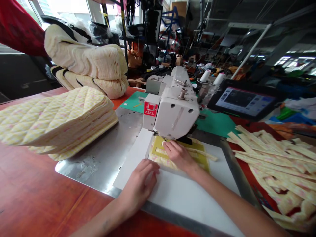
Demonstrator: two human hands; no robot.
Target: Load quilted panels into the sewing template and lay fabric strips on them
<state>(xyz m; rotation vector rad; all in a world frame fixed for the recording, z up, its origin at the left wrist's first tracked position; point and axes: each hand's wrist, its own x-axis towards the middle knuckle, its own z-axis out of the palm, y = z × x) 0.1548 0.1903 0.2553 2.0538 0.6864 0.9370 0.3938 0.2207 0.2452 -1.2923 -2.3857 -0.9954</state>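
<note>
My right hand (178, 155) lies over a yellow-green slotted template (203, 159) under the sewing machine head (176, 112). Its fingertips are pressed together at a slot, on a narrow fabric strip (203, 154) that runs out to the right from beneath the hand. Pale quilted fabric (161, 160) with pink marks shows at the template's lower left. My left hand (142, 179) rests on the white plate (177, 194) by that fabric's near left edge, loosely bent, with a gap between thumb and fingers and nothing visible in it. The needle area is partly hidden.
Stacked quilted pieces (56, 118) lie at the left, with thicker bundles (86, 62) behind them. A loose heap of fabric strips (278, 171) lies at the right. Beyond the machine's right side stand a control screen (244, 100) and white thread cones (205, 76).
</note>
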